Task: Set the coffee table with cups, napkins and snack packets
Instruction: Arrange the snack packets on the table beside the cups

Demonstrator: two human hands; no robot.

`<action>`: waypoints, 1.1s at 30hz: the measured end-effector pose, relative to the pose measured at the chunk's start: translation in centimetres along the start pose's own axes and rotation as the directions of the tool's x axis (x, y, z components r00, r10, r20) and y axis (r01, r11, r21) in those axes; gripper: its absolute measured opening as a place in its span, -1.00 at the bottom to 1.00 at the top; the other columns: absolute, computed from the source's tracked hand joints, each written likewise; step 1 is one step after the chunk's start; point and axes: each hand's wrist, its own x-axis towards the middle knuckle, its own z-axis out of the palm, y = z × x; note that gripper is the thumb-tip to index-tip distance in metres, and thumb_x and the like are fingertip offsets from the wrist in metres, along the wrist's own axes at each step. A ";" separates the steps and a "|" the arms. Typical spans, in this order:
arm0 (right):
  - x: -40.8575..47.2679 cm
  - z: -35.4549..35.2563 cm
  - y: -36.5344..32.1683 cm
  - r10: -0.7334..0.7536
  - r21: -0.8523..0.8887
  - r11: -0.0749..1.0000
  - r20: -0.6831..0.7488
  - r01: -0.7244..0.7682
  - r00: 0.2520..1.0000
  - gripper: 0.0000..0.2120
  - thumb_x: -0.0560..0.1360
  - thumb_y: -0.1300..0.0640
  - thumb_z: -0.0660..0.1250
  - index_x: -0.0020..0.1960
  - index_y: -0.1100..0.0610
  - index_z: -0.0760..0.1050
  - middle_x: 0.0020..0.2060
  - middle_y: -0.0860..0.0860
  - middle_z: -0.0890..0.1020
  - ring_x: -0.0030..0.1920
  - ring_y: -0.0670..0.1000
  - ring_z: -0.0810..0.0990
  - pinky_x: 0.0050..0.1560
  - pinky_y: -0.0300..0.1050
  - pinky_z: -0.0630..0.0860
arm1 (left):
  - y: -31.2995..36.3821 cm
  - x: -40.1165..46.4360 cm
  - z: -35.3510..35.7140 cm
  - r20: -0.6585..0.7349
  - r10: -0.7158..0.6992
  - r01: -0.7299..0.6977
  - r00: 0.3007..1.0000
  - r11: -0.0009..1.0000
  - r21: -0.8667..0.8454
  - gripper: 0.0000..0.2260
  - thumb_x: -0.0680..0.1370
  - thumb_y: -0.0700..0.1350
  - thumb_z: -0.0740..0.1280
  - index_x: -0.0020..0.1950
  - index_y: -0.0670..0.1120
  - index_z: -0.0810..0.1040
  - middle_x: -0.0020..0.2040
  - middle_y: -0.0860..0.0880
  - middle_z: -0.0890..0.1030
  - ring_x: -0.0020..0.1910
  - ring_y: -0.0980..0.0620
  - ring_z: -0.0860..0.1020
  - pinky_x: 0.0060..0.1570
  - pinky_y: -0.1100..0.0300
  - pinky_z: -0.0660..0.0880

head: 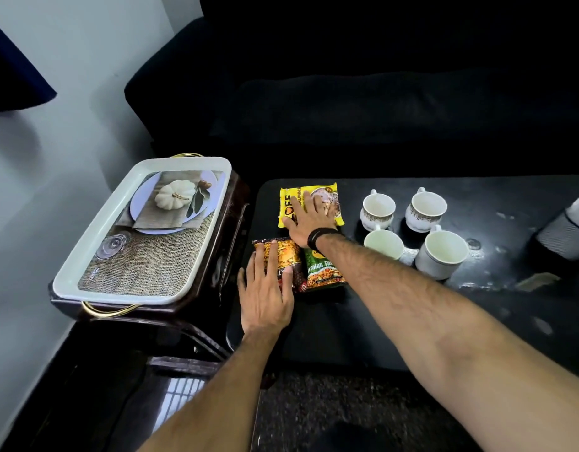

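On the tabletop (pixel 396 321), I am pressing flat, spread hands, left hand (pixel 265 288) and right hand (pixel 309 220), onto snack packets (pixel 309 199); napkins likely follow.

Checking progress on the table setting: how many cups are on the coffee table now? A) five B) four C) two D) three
B: four cups stand in a two-by-two cluster on the coffee table, to the right of the snack packets.

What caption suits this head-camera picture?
Left hand and right hand press flat on snack packets beside four cups on the coffee table.
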 end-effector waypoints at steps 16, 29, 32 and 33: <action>-12.7 4.9 2.5 -0.022 -0.072 0.997 -0.400 -0.007 0.916 -0.46 0.64 -0.07 -0.07 0.54 0.15 0.21 0.54 0.11 0.24 0.55 0.11 0.17 0.55 0.19 0.03 | 0.3 0.9 -0.3 0.050 0.050 -0.052 0.998 0.998 0.028 -0.46 0.66 0.20 -0.06 0.58 -0.02 0.14 0.55 -0.12 0.19 0.46 -0.14 0.31 0.44 -0.13 0.29; -12.5 5.1 2.5 -0.040 -0.100 0.995 -0.455 -0.006 0.890 -0.45 0.64 -0.10 -0.06 0.52 0.16 0.24 0.53 0.12 0.26 0.55 0.11 0.18 0.55 0.23 -0.05 | 0.2 1.1 0.0 0.063 0.052 -0.051 0.997 0.999 -0.007 -0.46 0.66 0.20 -0.09 0.61 0.04 0.00 0.61 -0.04 0.11 0.56 -0.03 0.16 0.52 -0.17 0.10; -12.6 5.3 2.5 -0.088 -0.126 0.992 -0.481 0.030 0.872 -0.44 0.64 -0.11 -0.06 0.51 0.17 0.28 0.53 0.12 0.27 0.55 0.11 0.18 0.55 0.24 -0.03 | 0.1 1.2 0.1 0.069 0.042 -0.042 0.997 0.999 -0.004 -0.45 0.66 0.21 -0.11 0.61 0.04 -0.01 0.61 -0.04 0.10 0.57 -0.04 0.15 0.52 -0.18 0.11; -12.6 5.4 2.5 -0.093 -0.127 0.991 -0.474 0.037 0.876 -0.44 0.64 -0.11 -0.06 0.50 0.18 0.29 0.52 0.12 0.29 0.55 0.11 0.20 0.54 0.24 -0.01 | 0.1 1.3 0.1 0.071 0.041 -0.041 0.997 0.999 -0.007 -0.44 0.65 0.22 -0.11 0.61 0.04 -0.01 0.61 -0.04 0.09 0.57 -0.04 0.14 0.52 -0.19 0.11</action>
